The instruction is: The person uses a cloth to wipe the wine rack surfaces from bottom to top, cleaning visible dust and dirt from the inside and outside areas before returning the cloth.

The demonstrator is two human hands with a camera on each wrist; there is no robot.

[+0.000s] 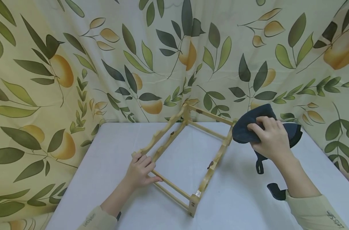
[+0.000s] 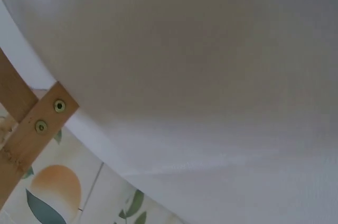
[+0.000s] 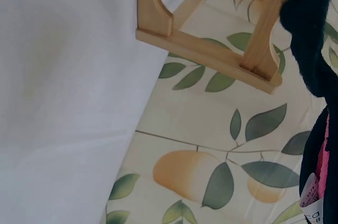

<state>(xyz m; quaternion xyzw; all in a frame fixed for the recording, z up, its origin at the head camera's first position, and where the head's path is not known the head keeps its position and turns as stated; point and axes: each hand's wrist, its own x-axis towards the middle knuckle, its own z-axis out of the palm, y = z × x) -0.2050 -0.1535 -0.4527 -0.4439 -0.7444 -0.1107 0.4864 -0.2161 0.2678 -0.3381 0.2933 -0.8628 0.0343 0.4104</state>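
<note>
Left hand (image 1: 141,171) grips wooden rack (image 1: 209,174); right hand (image 1: 270,137) pinches dark cloth item (image 1: 246,129). Dangling strap (image 1: 259,157) may snag the rack, tipping it if left grip loosens.

Creamy, softly folded cloth backdrop (image 1: 168,86) in a fruit-and-leaf print, behind a white-topped table (image 1: 120,137)

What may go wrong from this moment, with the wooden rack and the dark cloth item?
The left hand grips the wooden rack near one corner, so the rack might swing or slip. The right hand holds the dark cloth item, whose loop hangs free and may snag on the rack.
</note>
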